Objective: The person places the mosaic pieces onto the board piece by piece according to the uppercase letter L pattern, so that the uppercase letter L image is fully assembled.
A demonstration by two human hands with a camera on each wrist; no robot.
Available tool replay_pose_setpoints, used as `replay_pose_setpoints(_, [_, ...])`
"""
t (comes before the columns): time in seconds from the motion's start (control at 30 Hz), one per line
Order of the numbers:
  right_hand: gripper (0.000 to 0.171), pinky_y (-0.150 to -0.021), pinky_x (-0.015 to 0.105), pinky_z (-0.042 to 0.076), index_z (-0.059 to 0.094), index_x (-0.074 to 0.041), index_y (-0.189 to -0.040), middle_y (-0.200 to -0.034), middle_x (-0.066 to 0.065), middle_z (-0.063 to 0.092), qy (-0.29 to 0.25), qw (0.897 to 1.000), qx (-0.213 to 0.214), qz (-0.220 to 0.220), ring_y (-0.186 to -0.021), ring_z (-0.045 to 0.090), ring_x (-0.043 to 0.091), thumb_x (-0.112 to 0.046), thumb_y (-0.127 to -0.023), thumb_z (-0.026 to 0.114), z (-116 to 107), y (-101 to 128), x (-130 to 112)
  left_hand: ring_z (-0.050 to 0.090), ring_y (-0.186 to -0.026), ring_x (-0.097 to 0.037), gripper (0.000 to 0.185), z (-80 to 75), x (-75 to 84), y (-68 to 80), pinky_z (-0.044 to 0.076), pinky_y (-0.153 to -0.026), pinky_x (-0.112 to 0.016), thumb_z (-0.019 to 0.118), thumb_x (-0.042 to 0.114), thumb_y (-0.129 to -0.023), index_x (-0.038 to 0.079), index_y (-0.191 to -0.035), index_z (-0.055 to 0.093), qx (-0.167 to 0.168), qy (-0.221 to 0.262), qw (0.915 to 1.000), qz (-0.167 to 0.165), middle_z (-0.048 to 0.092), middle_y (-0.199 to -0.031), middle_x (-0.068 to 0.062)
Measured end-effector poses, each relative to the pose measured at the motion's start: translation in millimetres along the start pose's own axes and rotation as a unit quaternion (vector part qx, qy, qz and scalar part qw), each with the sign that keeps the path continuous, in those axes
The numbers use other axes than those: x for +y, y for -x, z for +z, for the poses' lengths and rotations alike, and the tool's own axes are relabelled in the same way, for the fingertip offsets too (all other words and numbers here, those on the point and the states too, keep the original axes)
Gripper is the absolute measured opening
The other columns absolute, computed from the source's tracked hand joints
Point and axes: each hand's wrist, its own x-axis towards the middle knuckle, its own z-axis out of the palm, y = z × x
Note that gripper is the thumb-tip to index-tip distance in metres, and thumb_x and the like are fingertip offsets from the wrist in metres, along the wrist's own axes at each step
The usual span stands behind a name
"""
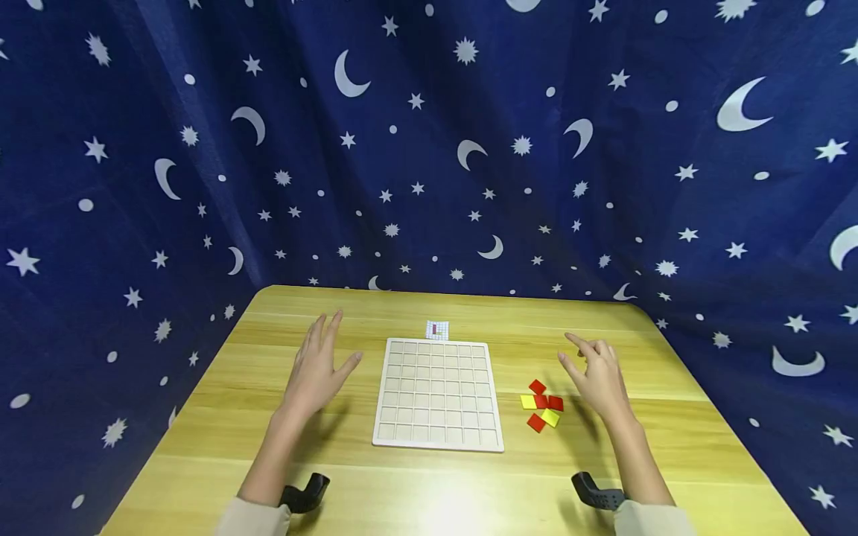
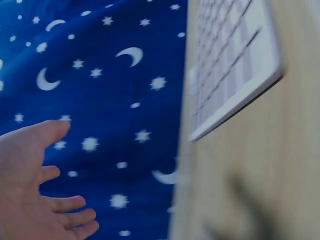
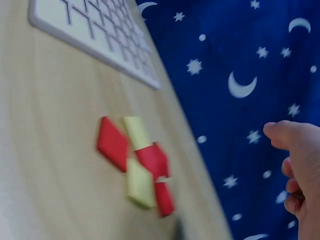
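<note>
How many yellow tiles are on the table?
2: the left yellow tile, on the side toward the grid board; the near yellow tile, just right of the nearest red tile. Any lying underneath would be hidden.

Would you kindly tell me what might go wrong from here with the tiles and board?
The tiles lie bunched, some touching, so picking one up might nudge its neighbours. The card sits close to the far edge of the board, so bumping either could shift the other.

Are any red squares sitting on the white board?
No, the red squares all lie on the table, to the right of the white board.
</note>
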Motion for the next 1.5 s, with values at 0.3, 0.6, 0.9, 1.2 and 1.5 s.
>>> replay_pose_setpoints(0.3, [0.027, -0.042, 0.024, 0.026, 0.069, -0.007, -0.102, -0.06, 0.001, 0.04, -0.071, 0.996, 0.01, 0.057, -0.046, 0.025, 0.006, -0.025, -0.082, 0.071, 41.1, 13.3, 26.6, 0.048, -0.108, -0.036, 0.064, 61.0, -16.3, 11.0, 0.047, -0.085, -0.05, 0.057, 0.03, -0.092, 0.006, -0.143, 0.028, 0.012, 0.198, 0.9789, -0.049, 0.043, -0.127, -0.023])
replay_pose_setpoints(0.6, [0.033, -0.041, 0.025, 0.026, 0.07, -0.011, -0.1, -0.055, -0.001, 0.038, -0.111, 0.987, -0.016, 0.117, -0.045, 0.026, 0.008, -0.036, -0.078, 0.073, 66.0, 29.1, 42.9, 0.05, -0.065, -0.013, 0.055, 104.5, -30.3, 22.4, 0.047, -0.056, -0.022, 0.059, 0.016, -0.091, 0.002, -0.139, 0.036, -0.007, 0.234, 0.9697, -0.07, 0.054, -0.081, -0.003])
replay_pose_setpoints(0.9, [0.036, -0.04, 0.025, 0.028, 0.07, -0.017, -0.099, -0.054, -0.002, 0.043, -0.073, 0.989, -0.039, 0.125, -0.044, 0.034, 0.012, -0.045, -0.076, 0.073, 77.4, 36.1, 47.3, 0.037, -0.047, -0.005, 0.047, 119.2, -34.3, 26.5, 0.034, -0.041, -0.02, 0.064, 0.02, -0.088, 0.002, -0.129, 0.051, 0.008, 0.135, 0.9904, -0.029, 0.044, -0.06, 0.007])
replay_pose_setpoints(1.2, [0.049, -0.041, 0.026, 0.027, 0.068, -0.015, -0.105, -0.054, -0.001, 0.044, -0.04, 0.984, -0.099, 0.143, -0.046, 0.037, 0.015, -0.054, -0.075, 0.068, 73.1, 31.8, 42.6, 0.03, -0.046, -0.005, 0.042, 126.0, -30.5, 32.9, 0.028, -0.05, -0.023, 0.07, 0.028, -0.082, 0.008, -0.119, 0.063, 0.046, 0.009, 0.9983, 0.034, 0.035, -0.055, 0.012])
replay_pose_setpoints(1.5, [0.043, -0.041, 0.027, 0.027, 0.068, -0.011, -0.105, -0.049, -0.002, 0.04, -0.025, 0.986, -0.087, 0.137, -0.046, 0.031, 0.013, -0.046, -0.08, 0.067, 72.8, 28.2, 43.4, 0.044, -0.073, -0.014, 0.04, 130.7, -34.1, 33.6, 0.035, -0.063, -0.027, 0.07, 0.029, -0.081, 0.01, -0.116, 0.066, 0.053, 0.007, 0.9979, 0.037, 0.051, -0.083, 0.002])
